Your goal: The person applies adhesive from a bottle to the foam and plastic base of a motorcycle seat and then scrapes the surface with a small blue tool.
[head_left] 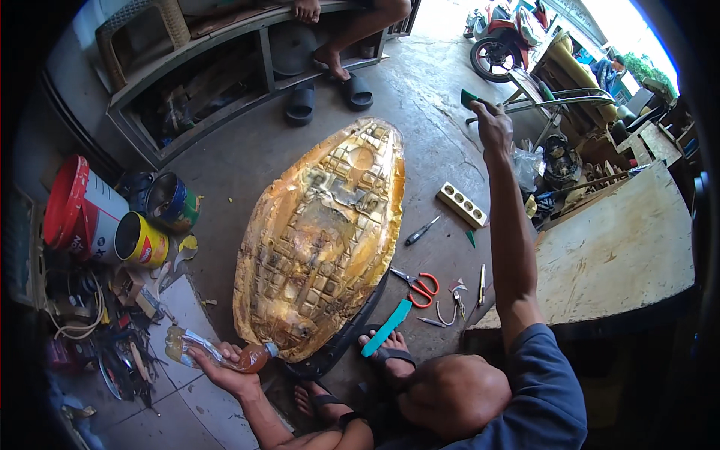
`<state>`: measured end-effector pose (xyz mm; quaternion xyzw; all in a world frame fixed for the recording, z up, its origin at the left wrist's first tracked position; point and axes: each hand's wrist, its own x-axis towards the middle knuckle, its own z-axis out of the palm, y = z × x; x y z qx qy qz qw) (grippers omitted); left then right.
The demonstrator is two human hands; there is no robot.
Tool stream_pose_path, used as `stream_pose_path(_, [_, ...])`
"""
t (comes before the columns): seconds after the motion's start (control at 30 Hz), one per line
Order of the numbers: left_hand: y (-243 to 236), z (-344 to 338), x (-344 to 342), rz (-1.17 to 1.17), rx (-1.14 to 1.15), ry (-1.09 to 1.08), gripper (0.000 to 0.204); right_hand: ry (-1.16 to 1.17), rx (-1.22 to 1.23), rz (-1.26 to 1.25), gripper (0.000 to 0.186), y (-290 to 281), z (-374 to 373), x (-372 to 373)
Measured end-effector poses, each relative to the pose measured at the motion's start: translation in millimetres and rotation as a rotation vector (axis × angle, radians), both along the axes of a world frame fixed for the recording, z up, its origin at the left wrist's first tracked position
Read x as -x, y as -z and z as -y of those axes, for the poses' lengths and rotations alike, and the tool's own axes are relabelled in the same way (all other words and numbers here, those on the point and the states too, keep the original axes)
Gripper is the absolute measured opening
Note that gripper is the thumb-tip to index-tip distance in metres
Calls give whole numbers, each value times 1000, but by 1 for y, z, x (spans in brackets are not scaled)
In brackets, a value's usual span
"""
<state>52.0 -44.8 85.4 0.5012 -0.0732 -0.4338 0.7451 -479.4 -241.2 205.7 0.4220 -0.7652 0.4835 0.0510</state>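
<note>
My left hand (229,375) grips a clear plastic bottle (255,358) with amber liquid, held on its side at the lower end of a worn yellow foam seat pad (315,225) with a blocky moulded surface. A black curved base (356,326) shows beneath the pad. My right hand (495,124) is raised at the upper right, closed on a small green flat piece (469,98). Near the pad lie red-handled scissors (424,289), a screwdriver (420,231), a teal strip (386,326) and a utility knife (481,285).
Buckets (142,241) and a tool pile (120,352) are at left. A person's bare leg (352,41) is by a low cabinet (142,127) and sandals (300,105). A power strip (459,204), wooden board (592,247) and motorbike (495,56) are at right.
</note>
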Motion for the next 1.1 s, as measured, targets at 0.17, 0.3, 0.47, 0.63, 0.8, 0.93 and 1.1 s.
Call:
stream_pose_path(0.17, [-6,-4,-14,25,10,-2,47,17,-12,34,40,-14,24,17])
stream_pose_path(0.3, [-14,5,-1,32,-6,-36,42,2,60,21,40,-16,24,24])
stream_pose_path(0.47, [18,4,-10,29,5,48,43,-436,-227,665,34,75,-6,-28])
stream_pose_path(0.63, [5,4,-6,-1,-6,47,39,-435,-439,1142,45,172,-38,-72])
stream_pose_path(0.8, [-5,2,-4,15,-11,45,39,-493,-428,1248,45,223,-49,-83])
stream_pose_path(0.93, [4,0,-3,13,-14,58,38,-880,-446,464,51,262,-72,-60])
stream_pose_path(1.1, [13,-3,-23,1,19,74,38,-394,-413,1315,50,254,-81,-115])
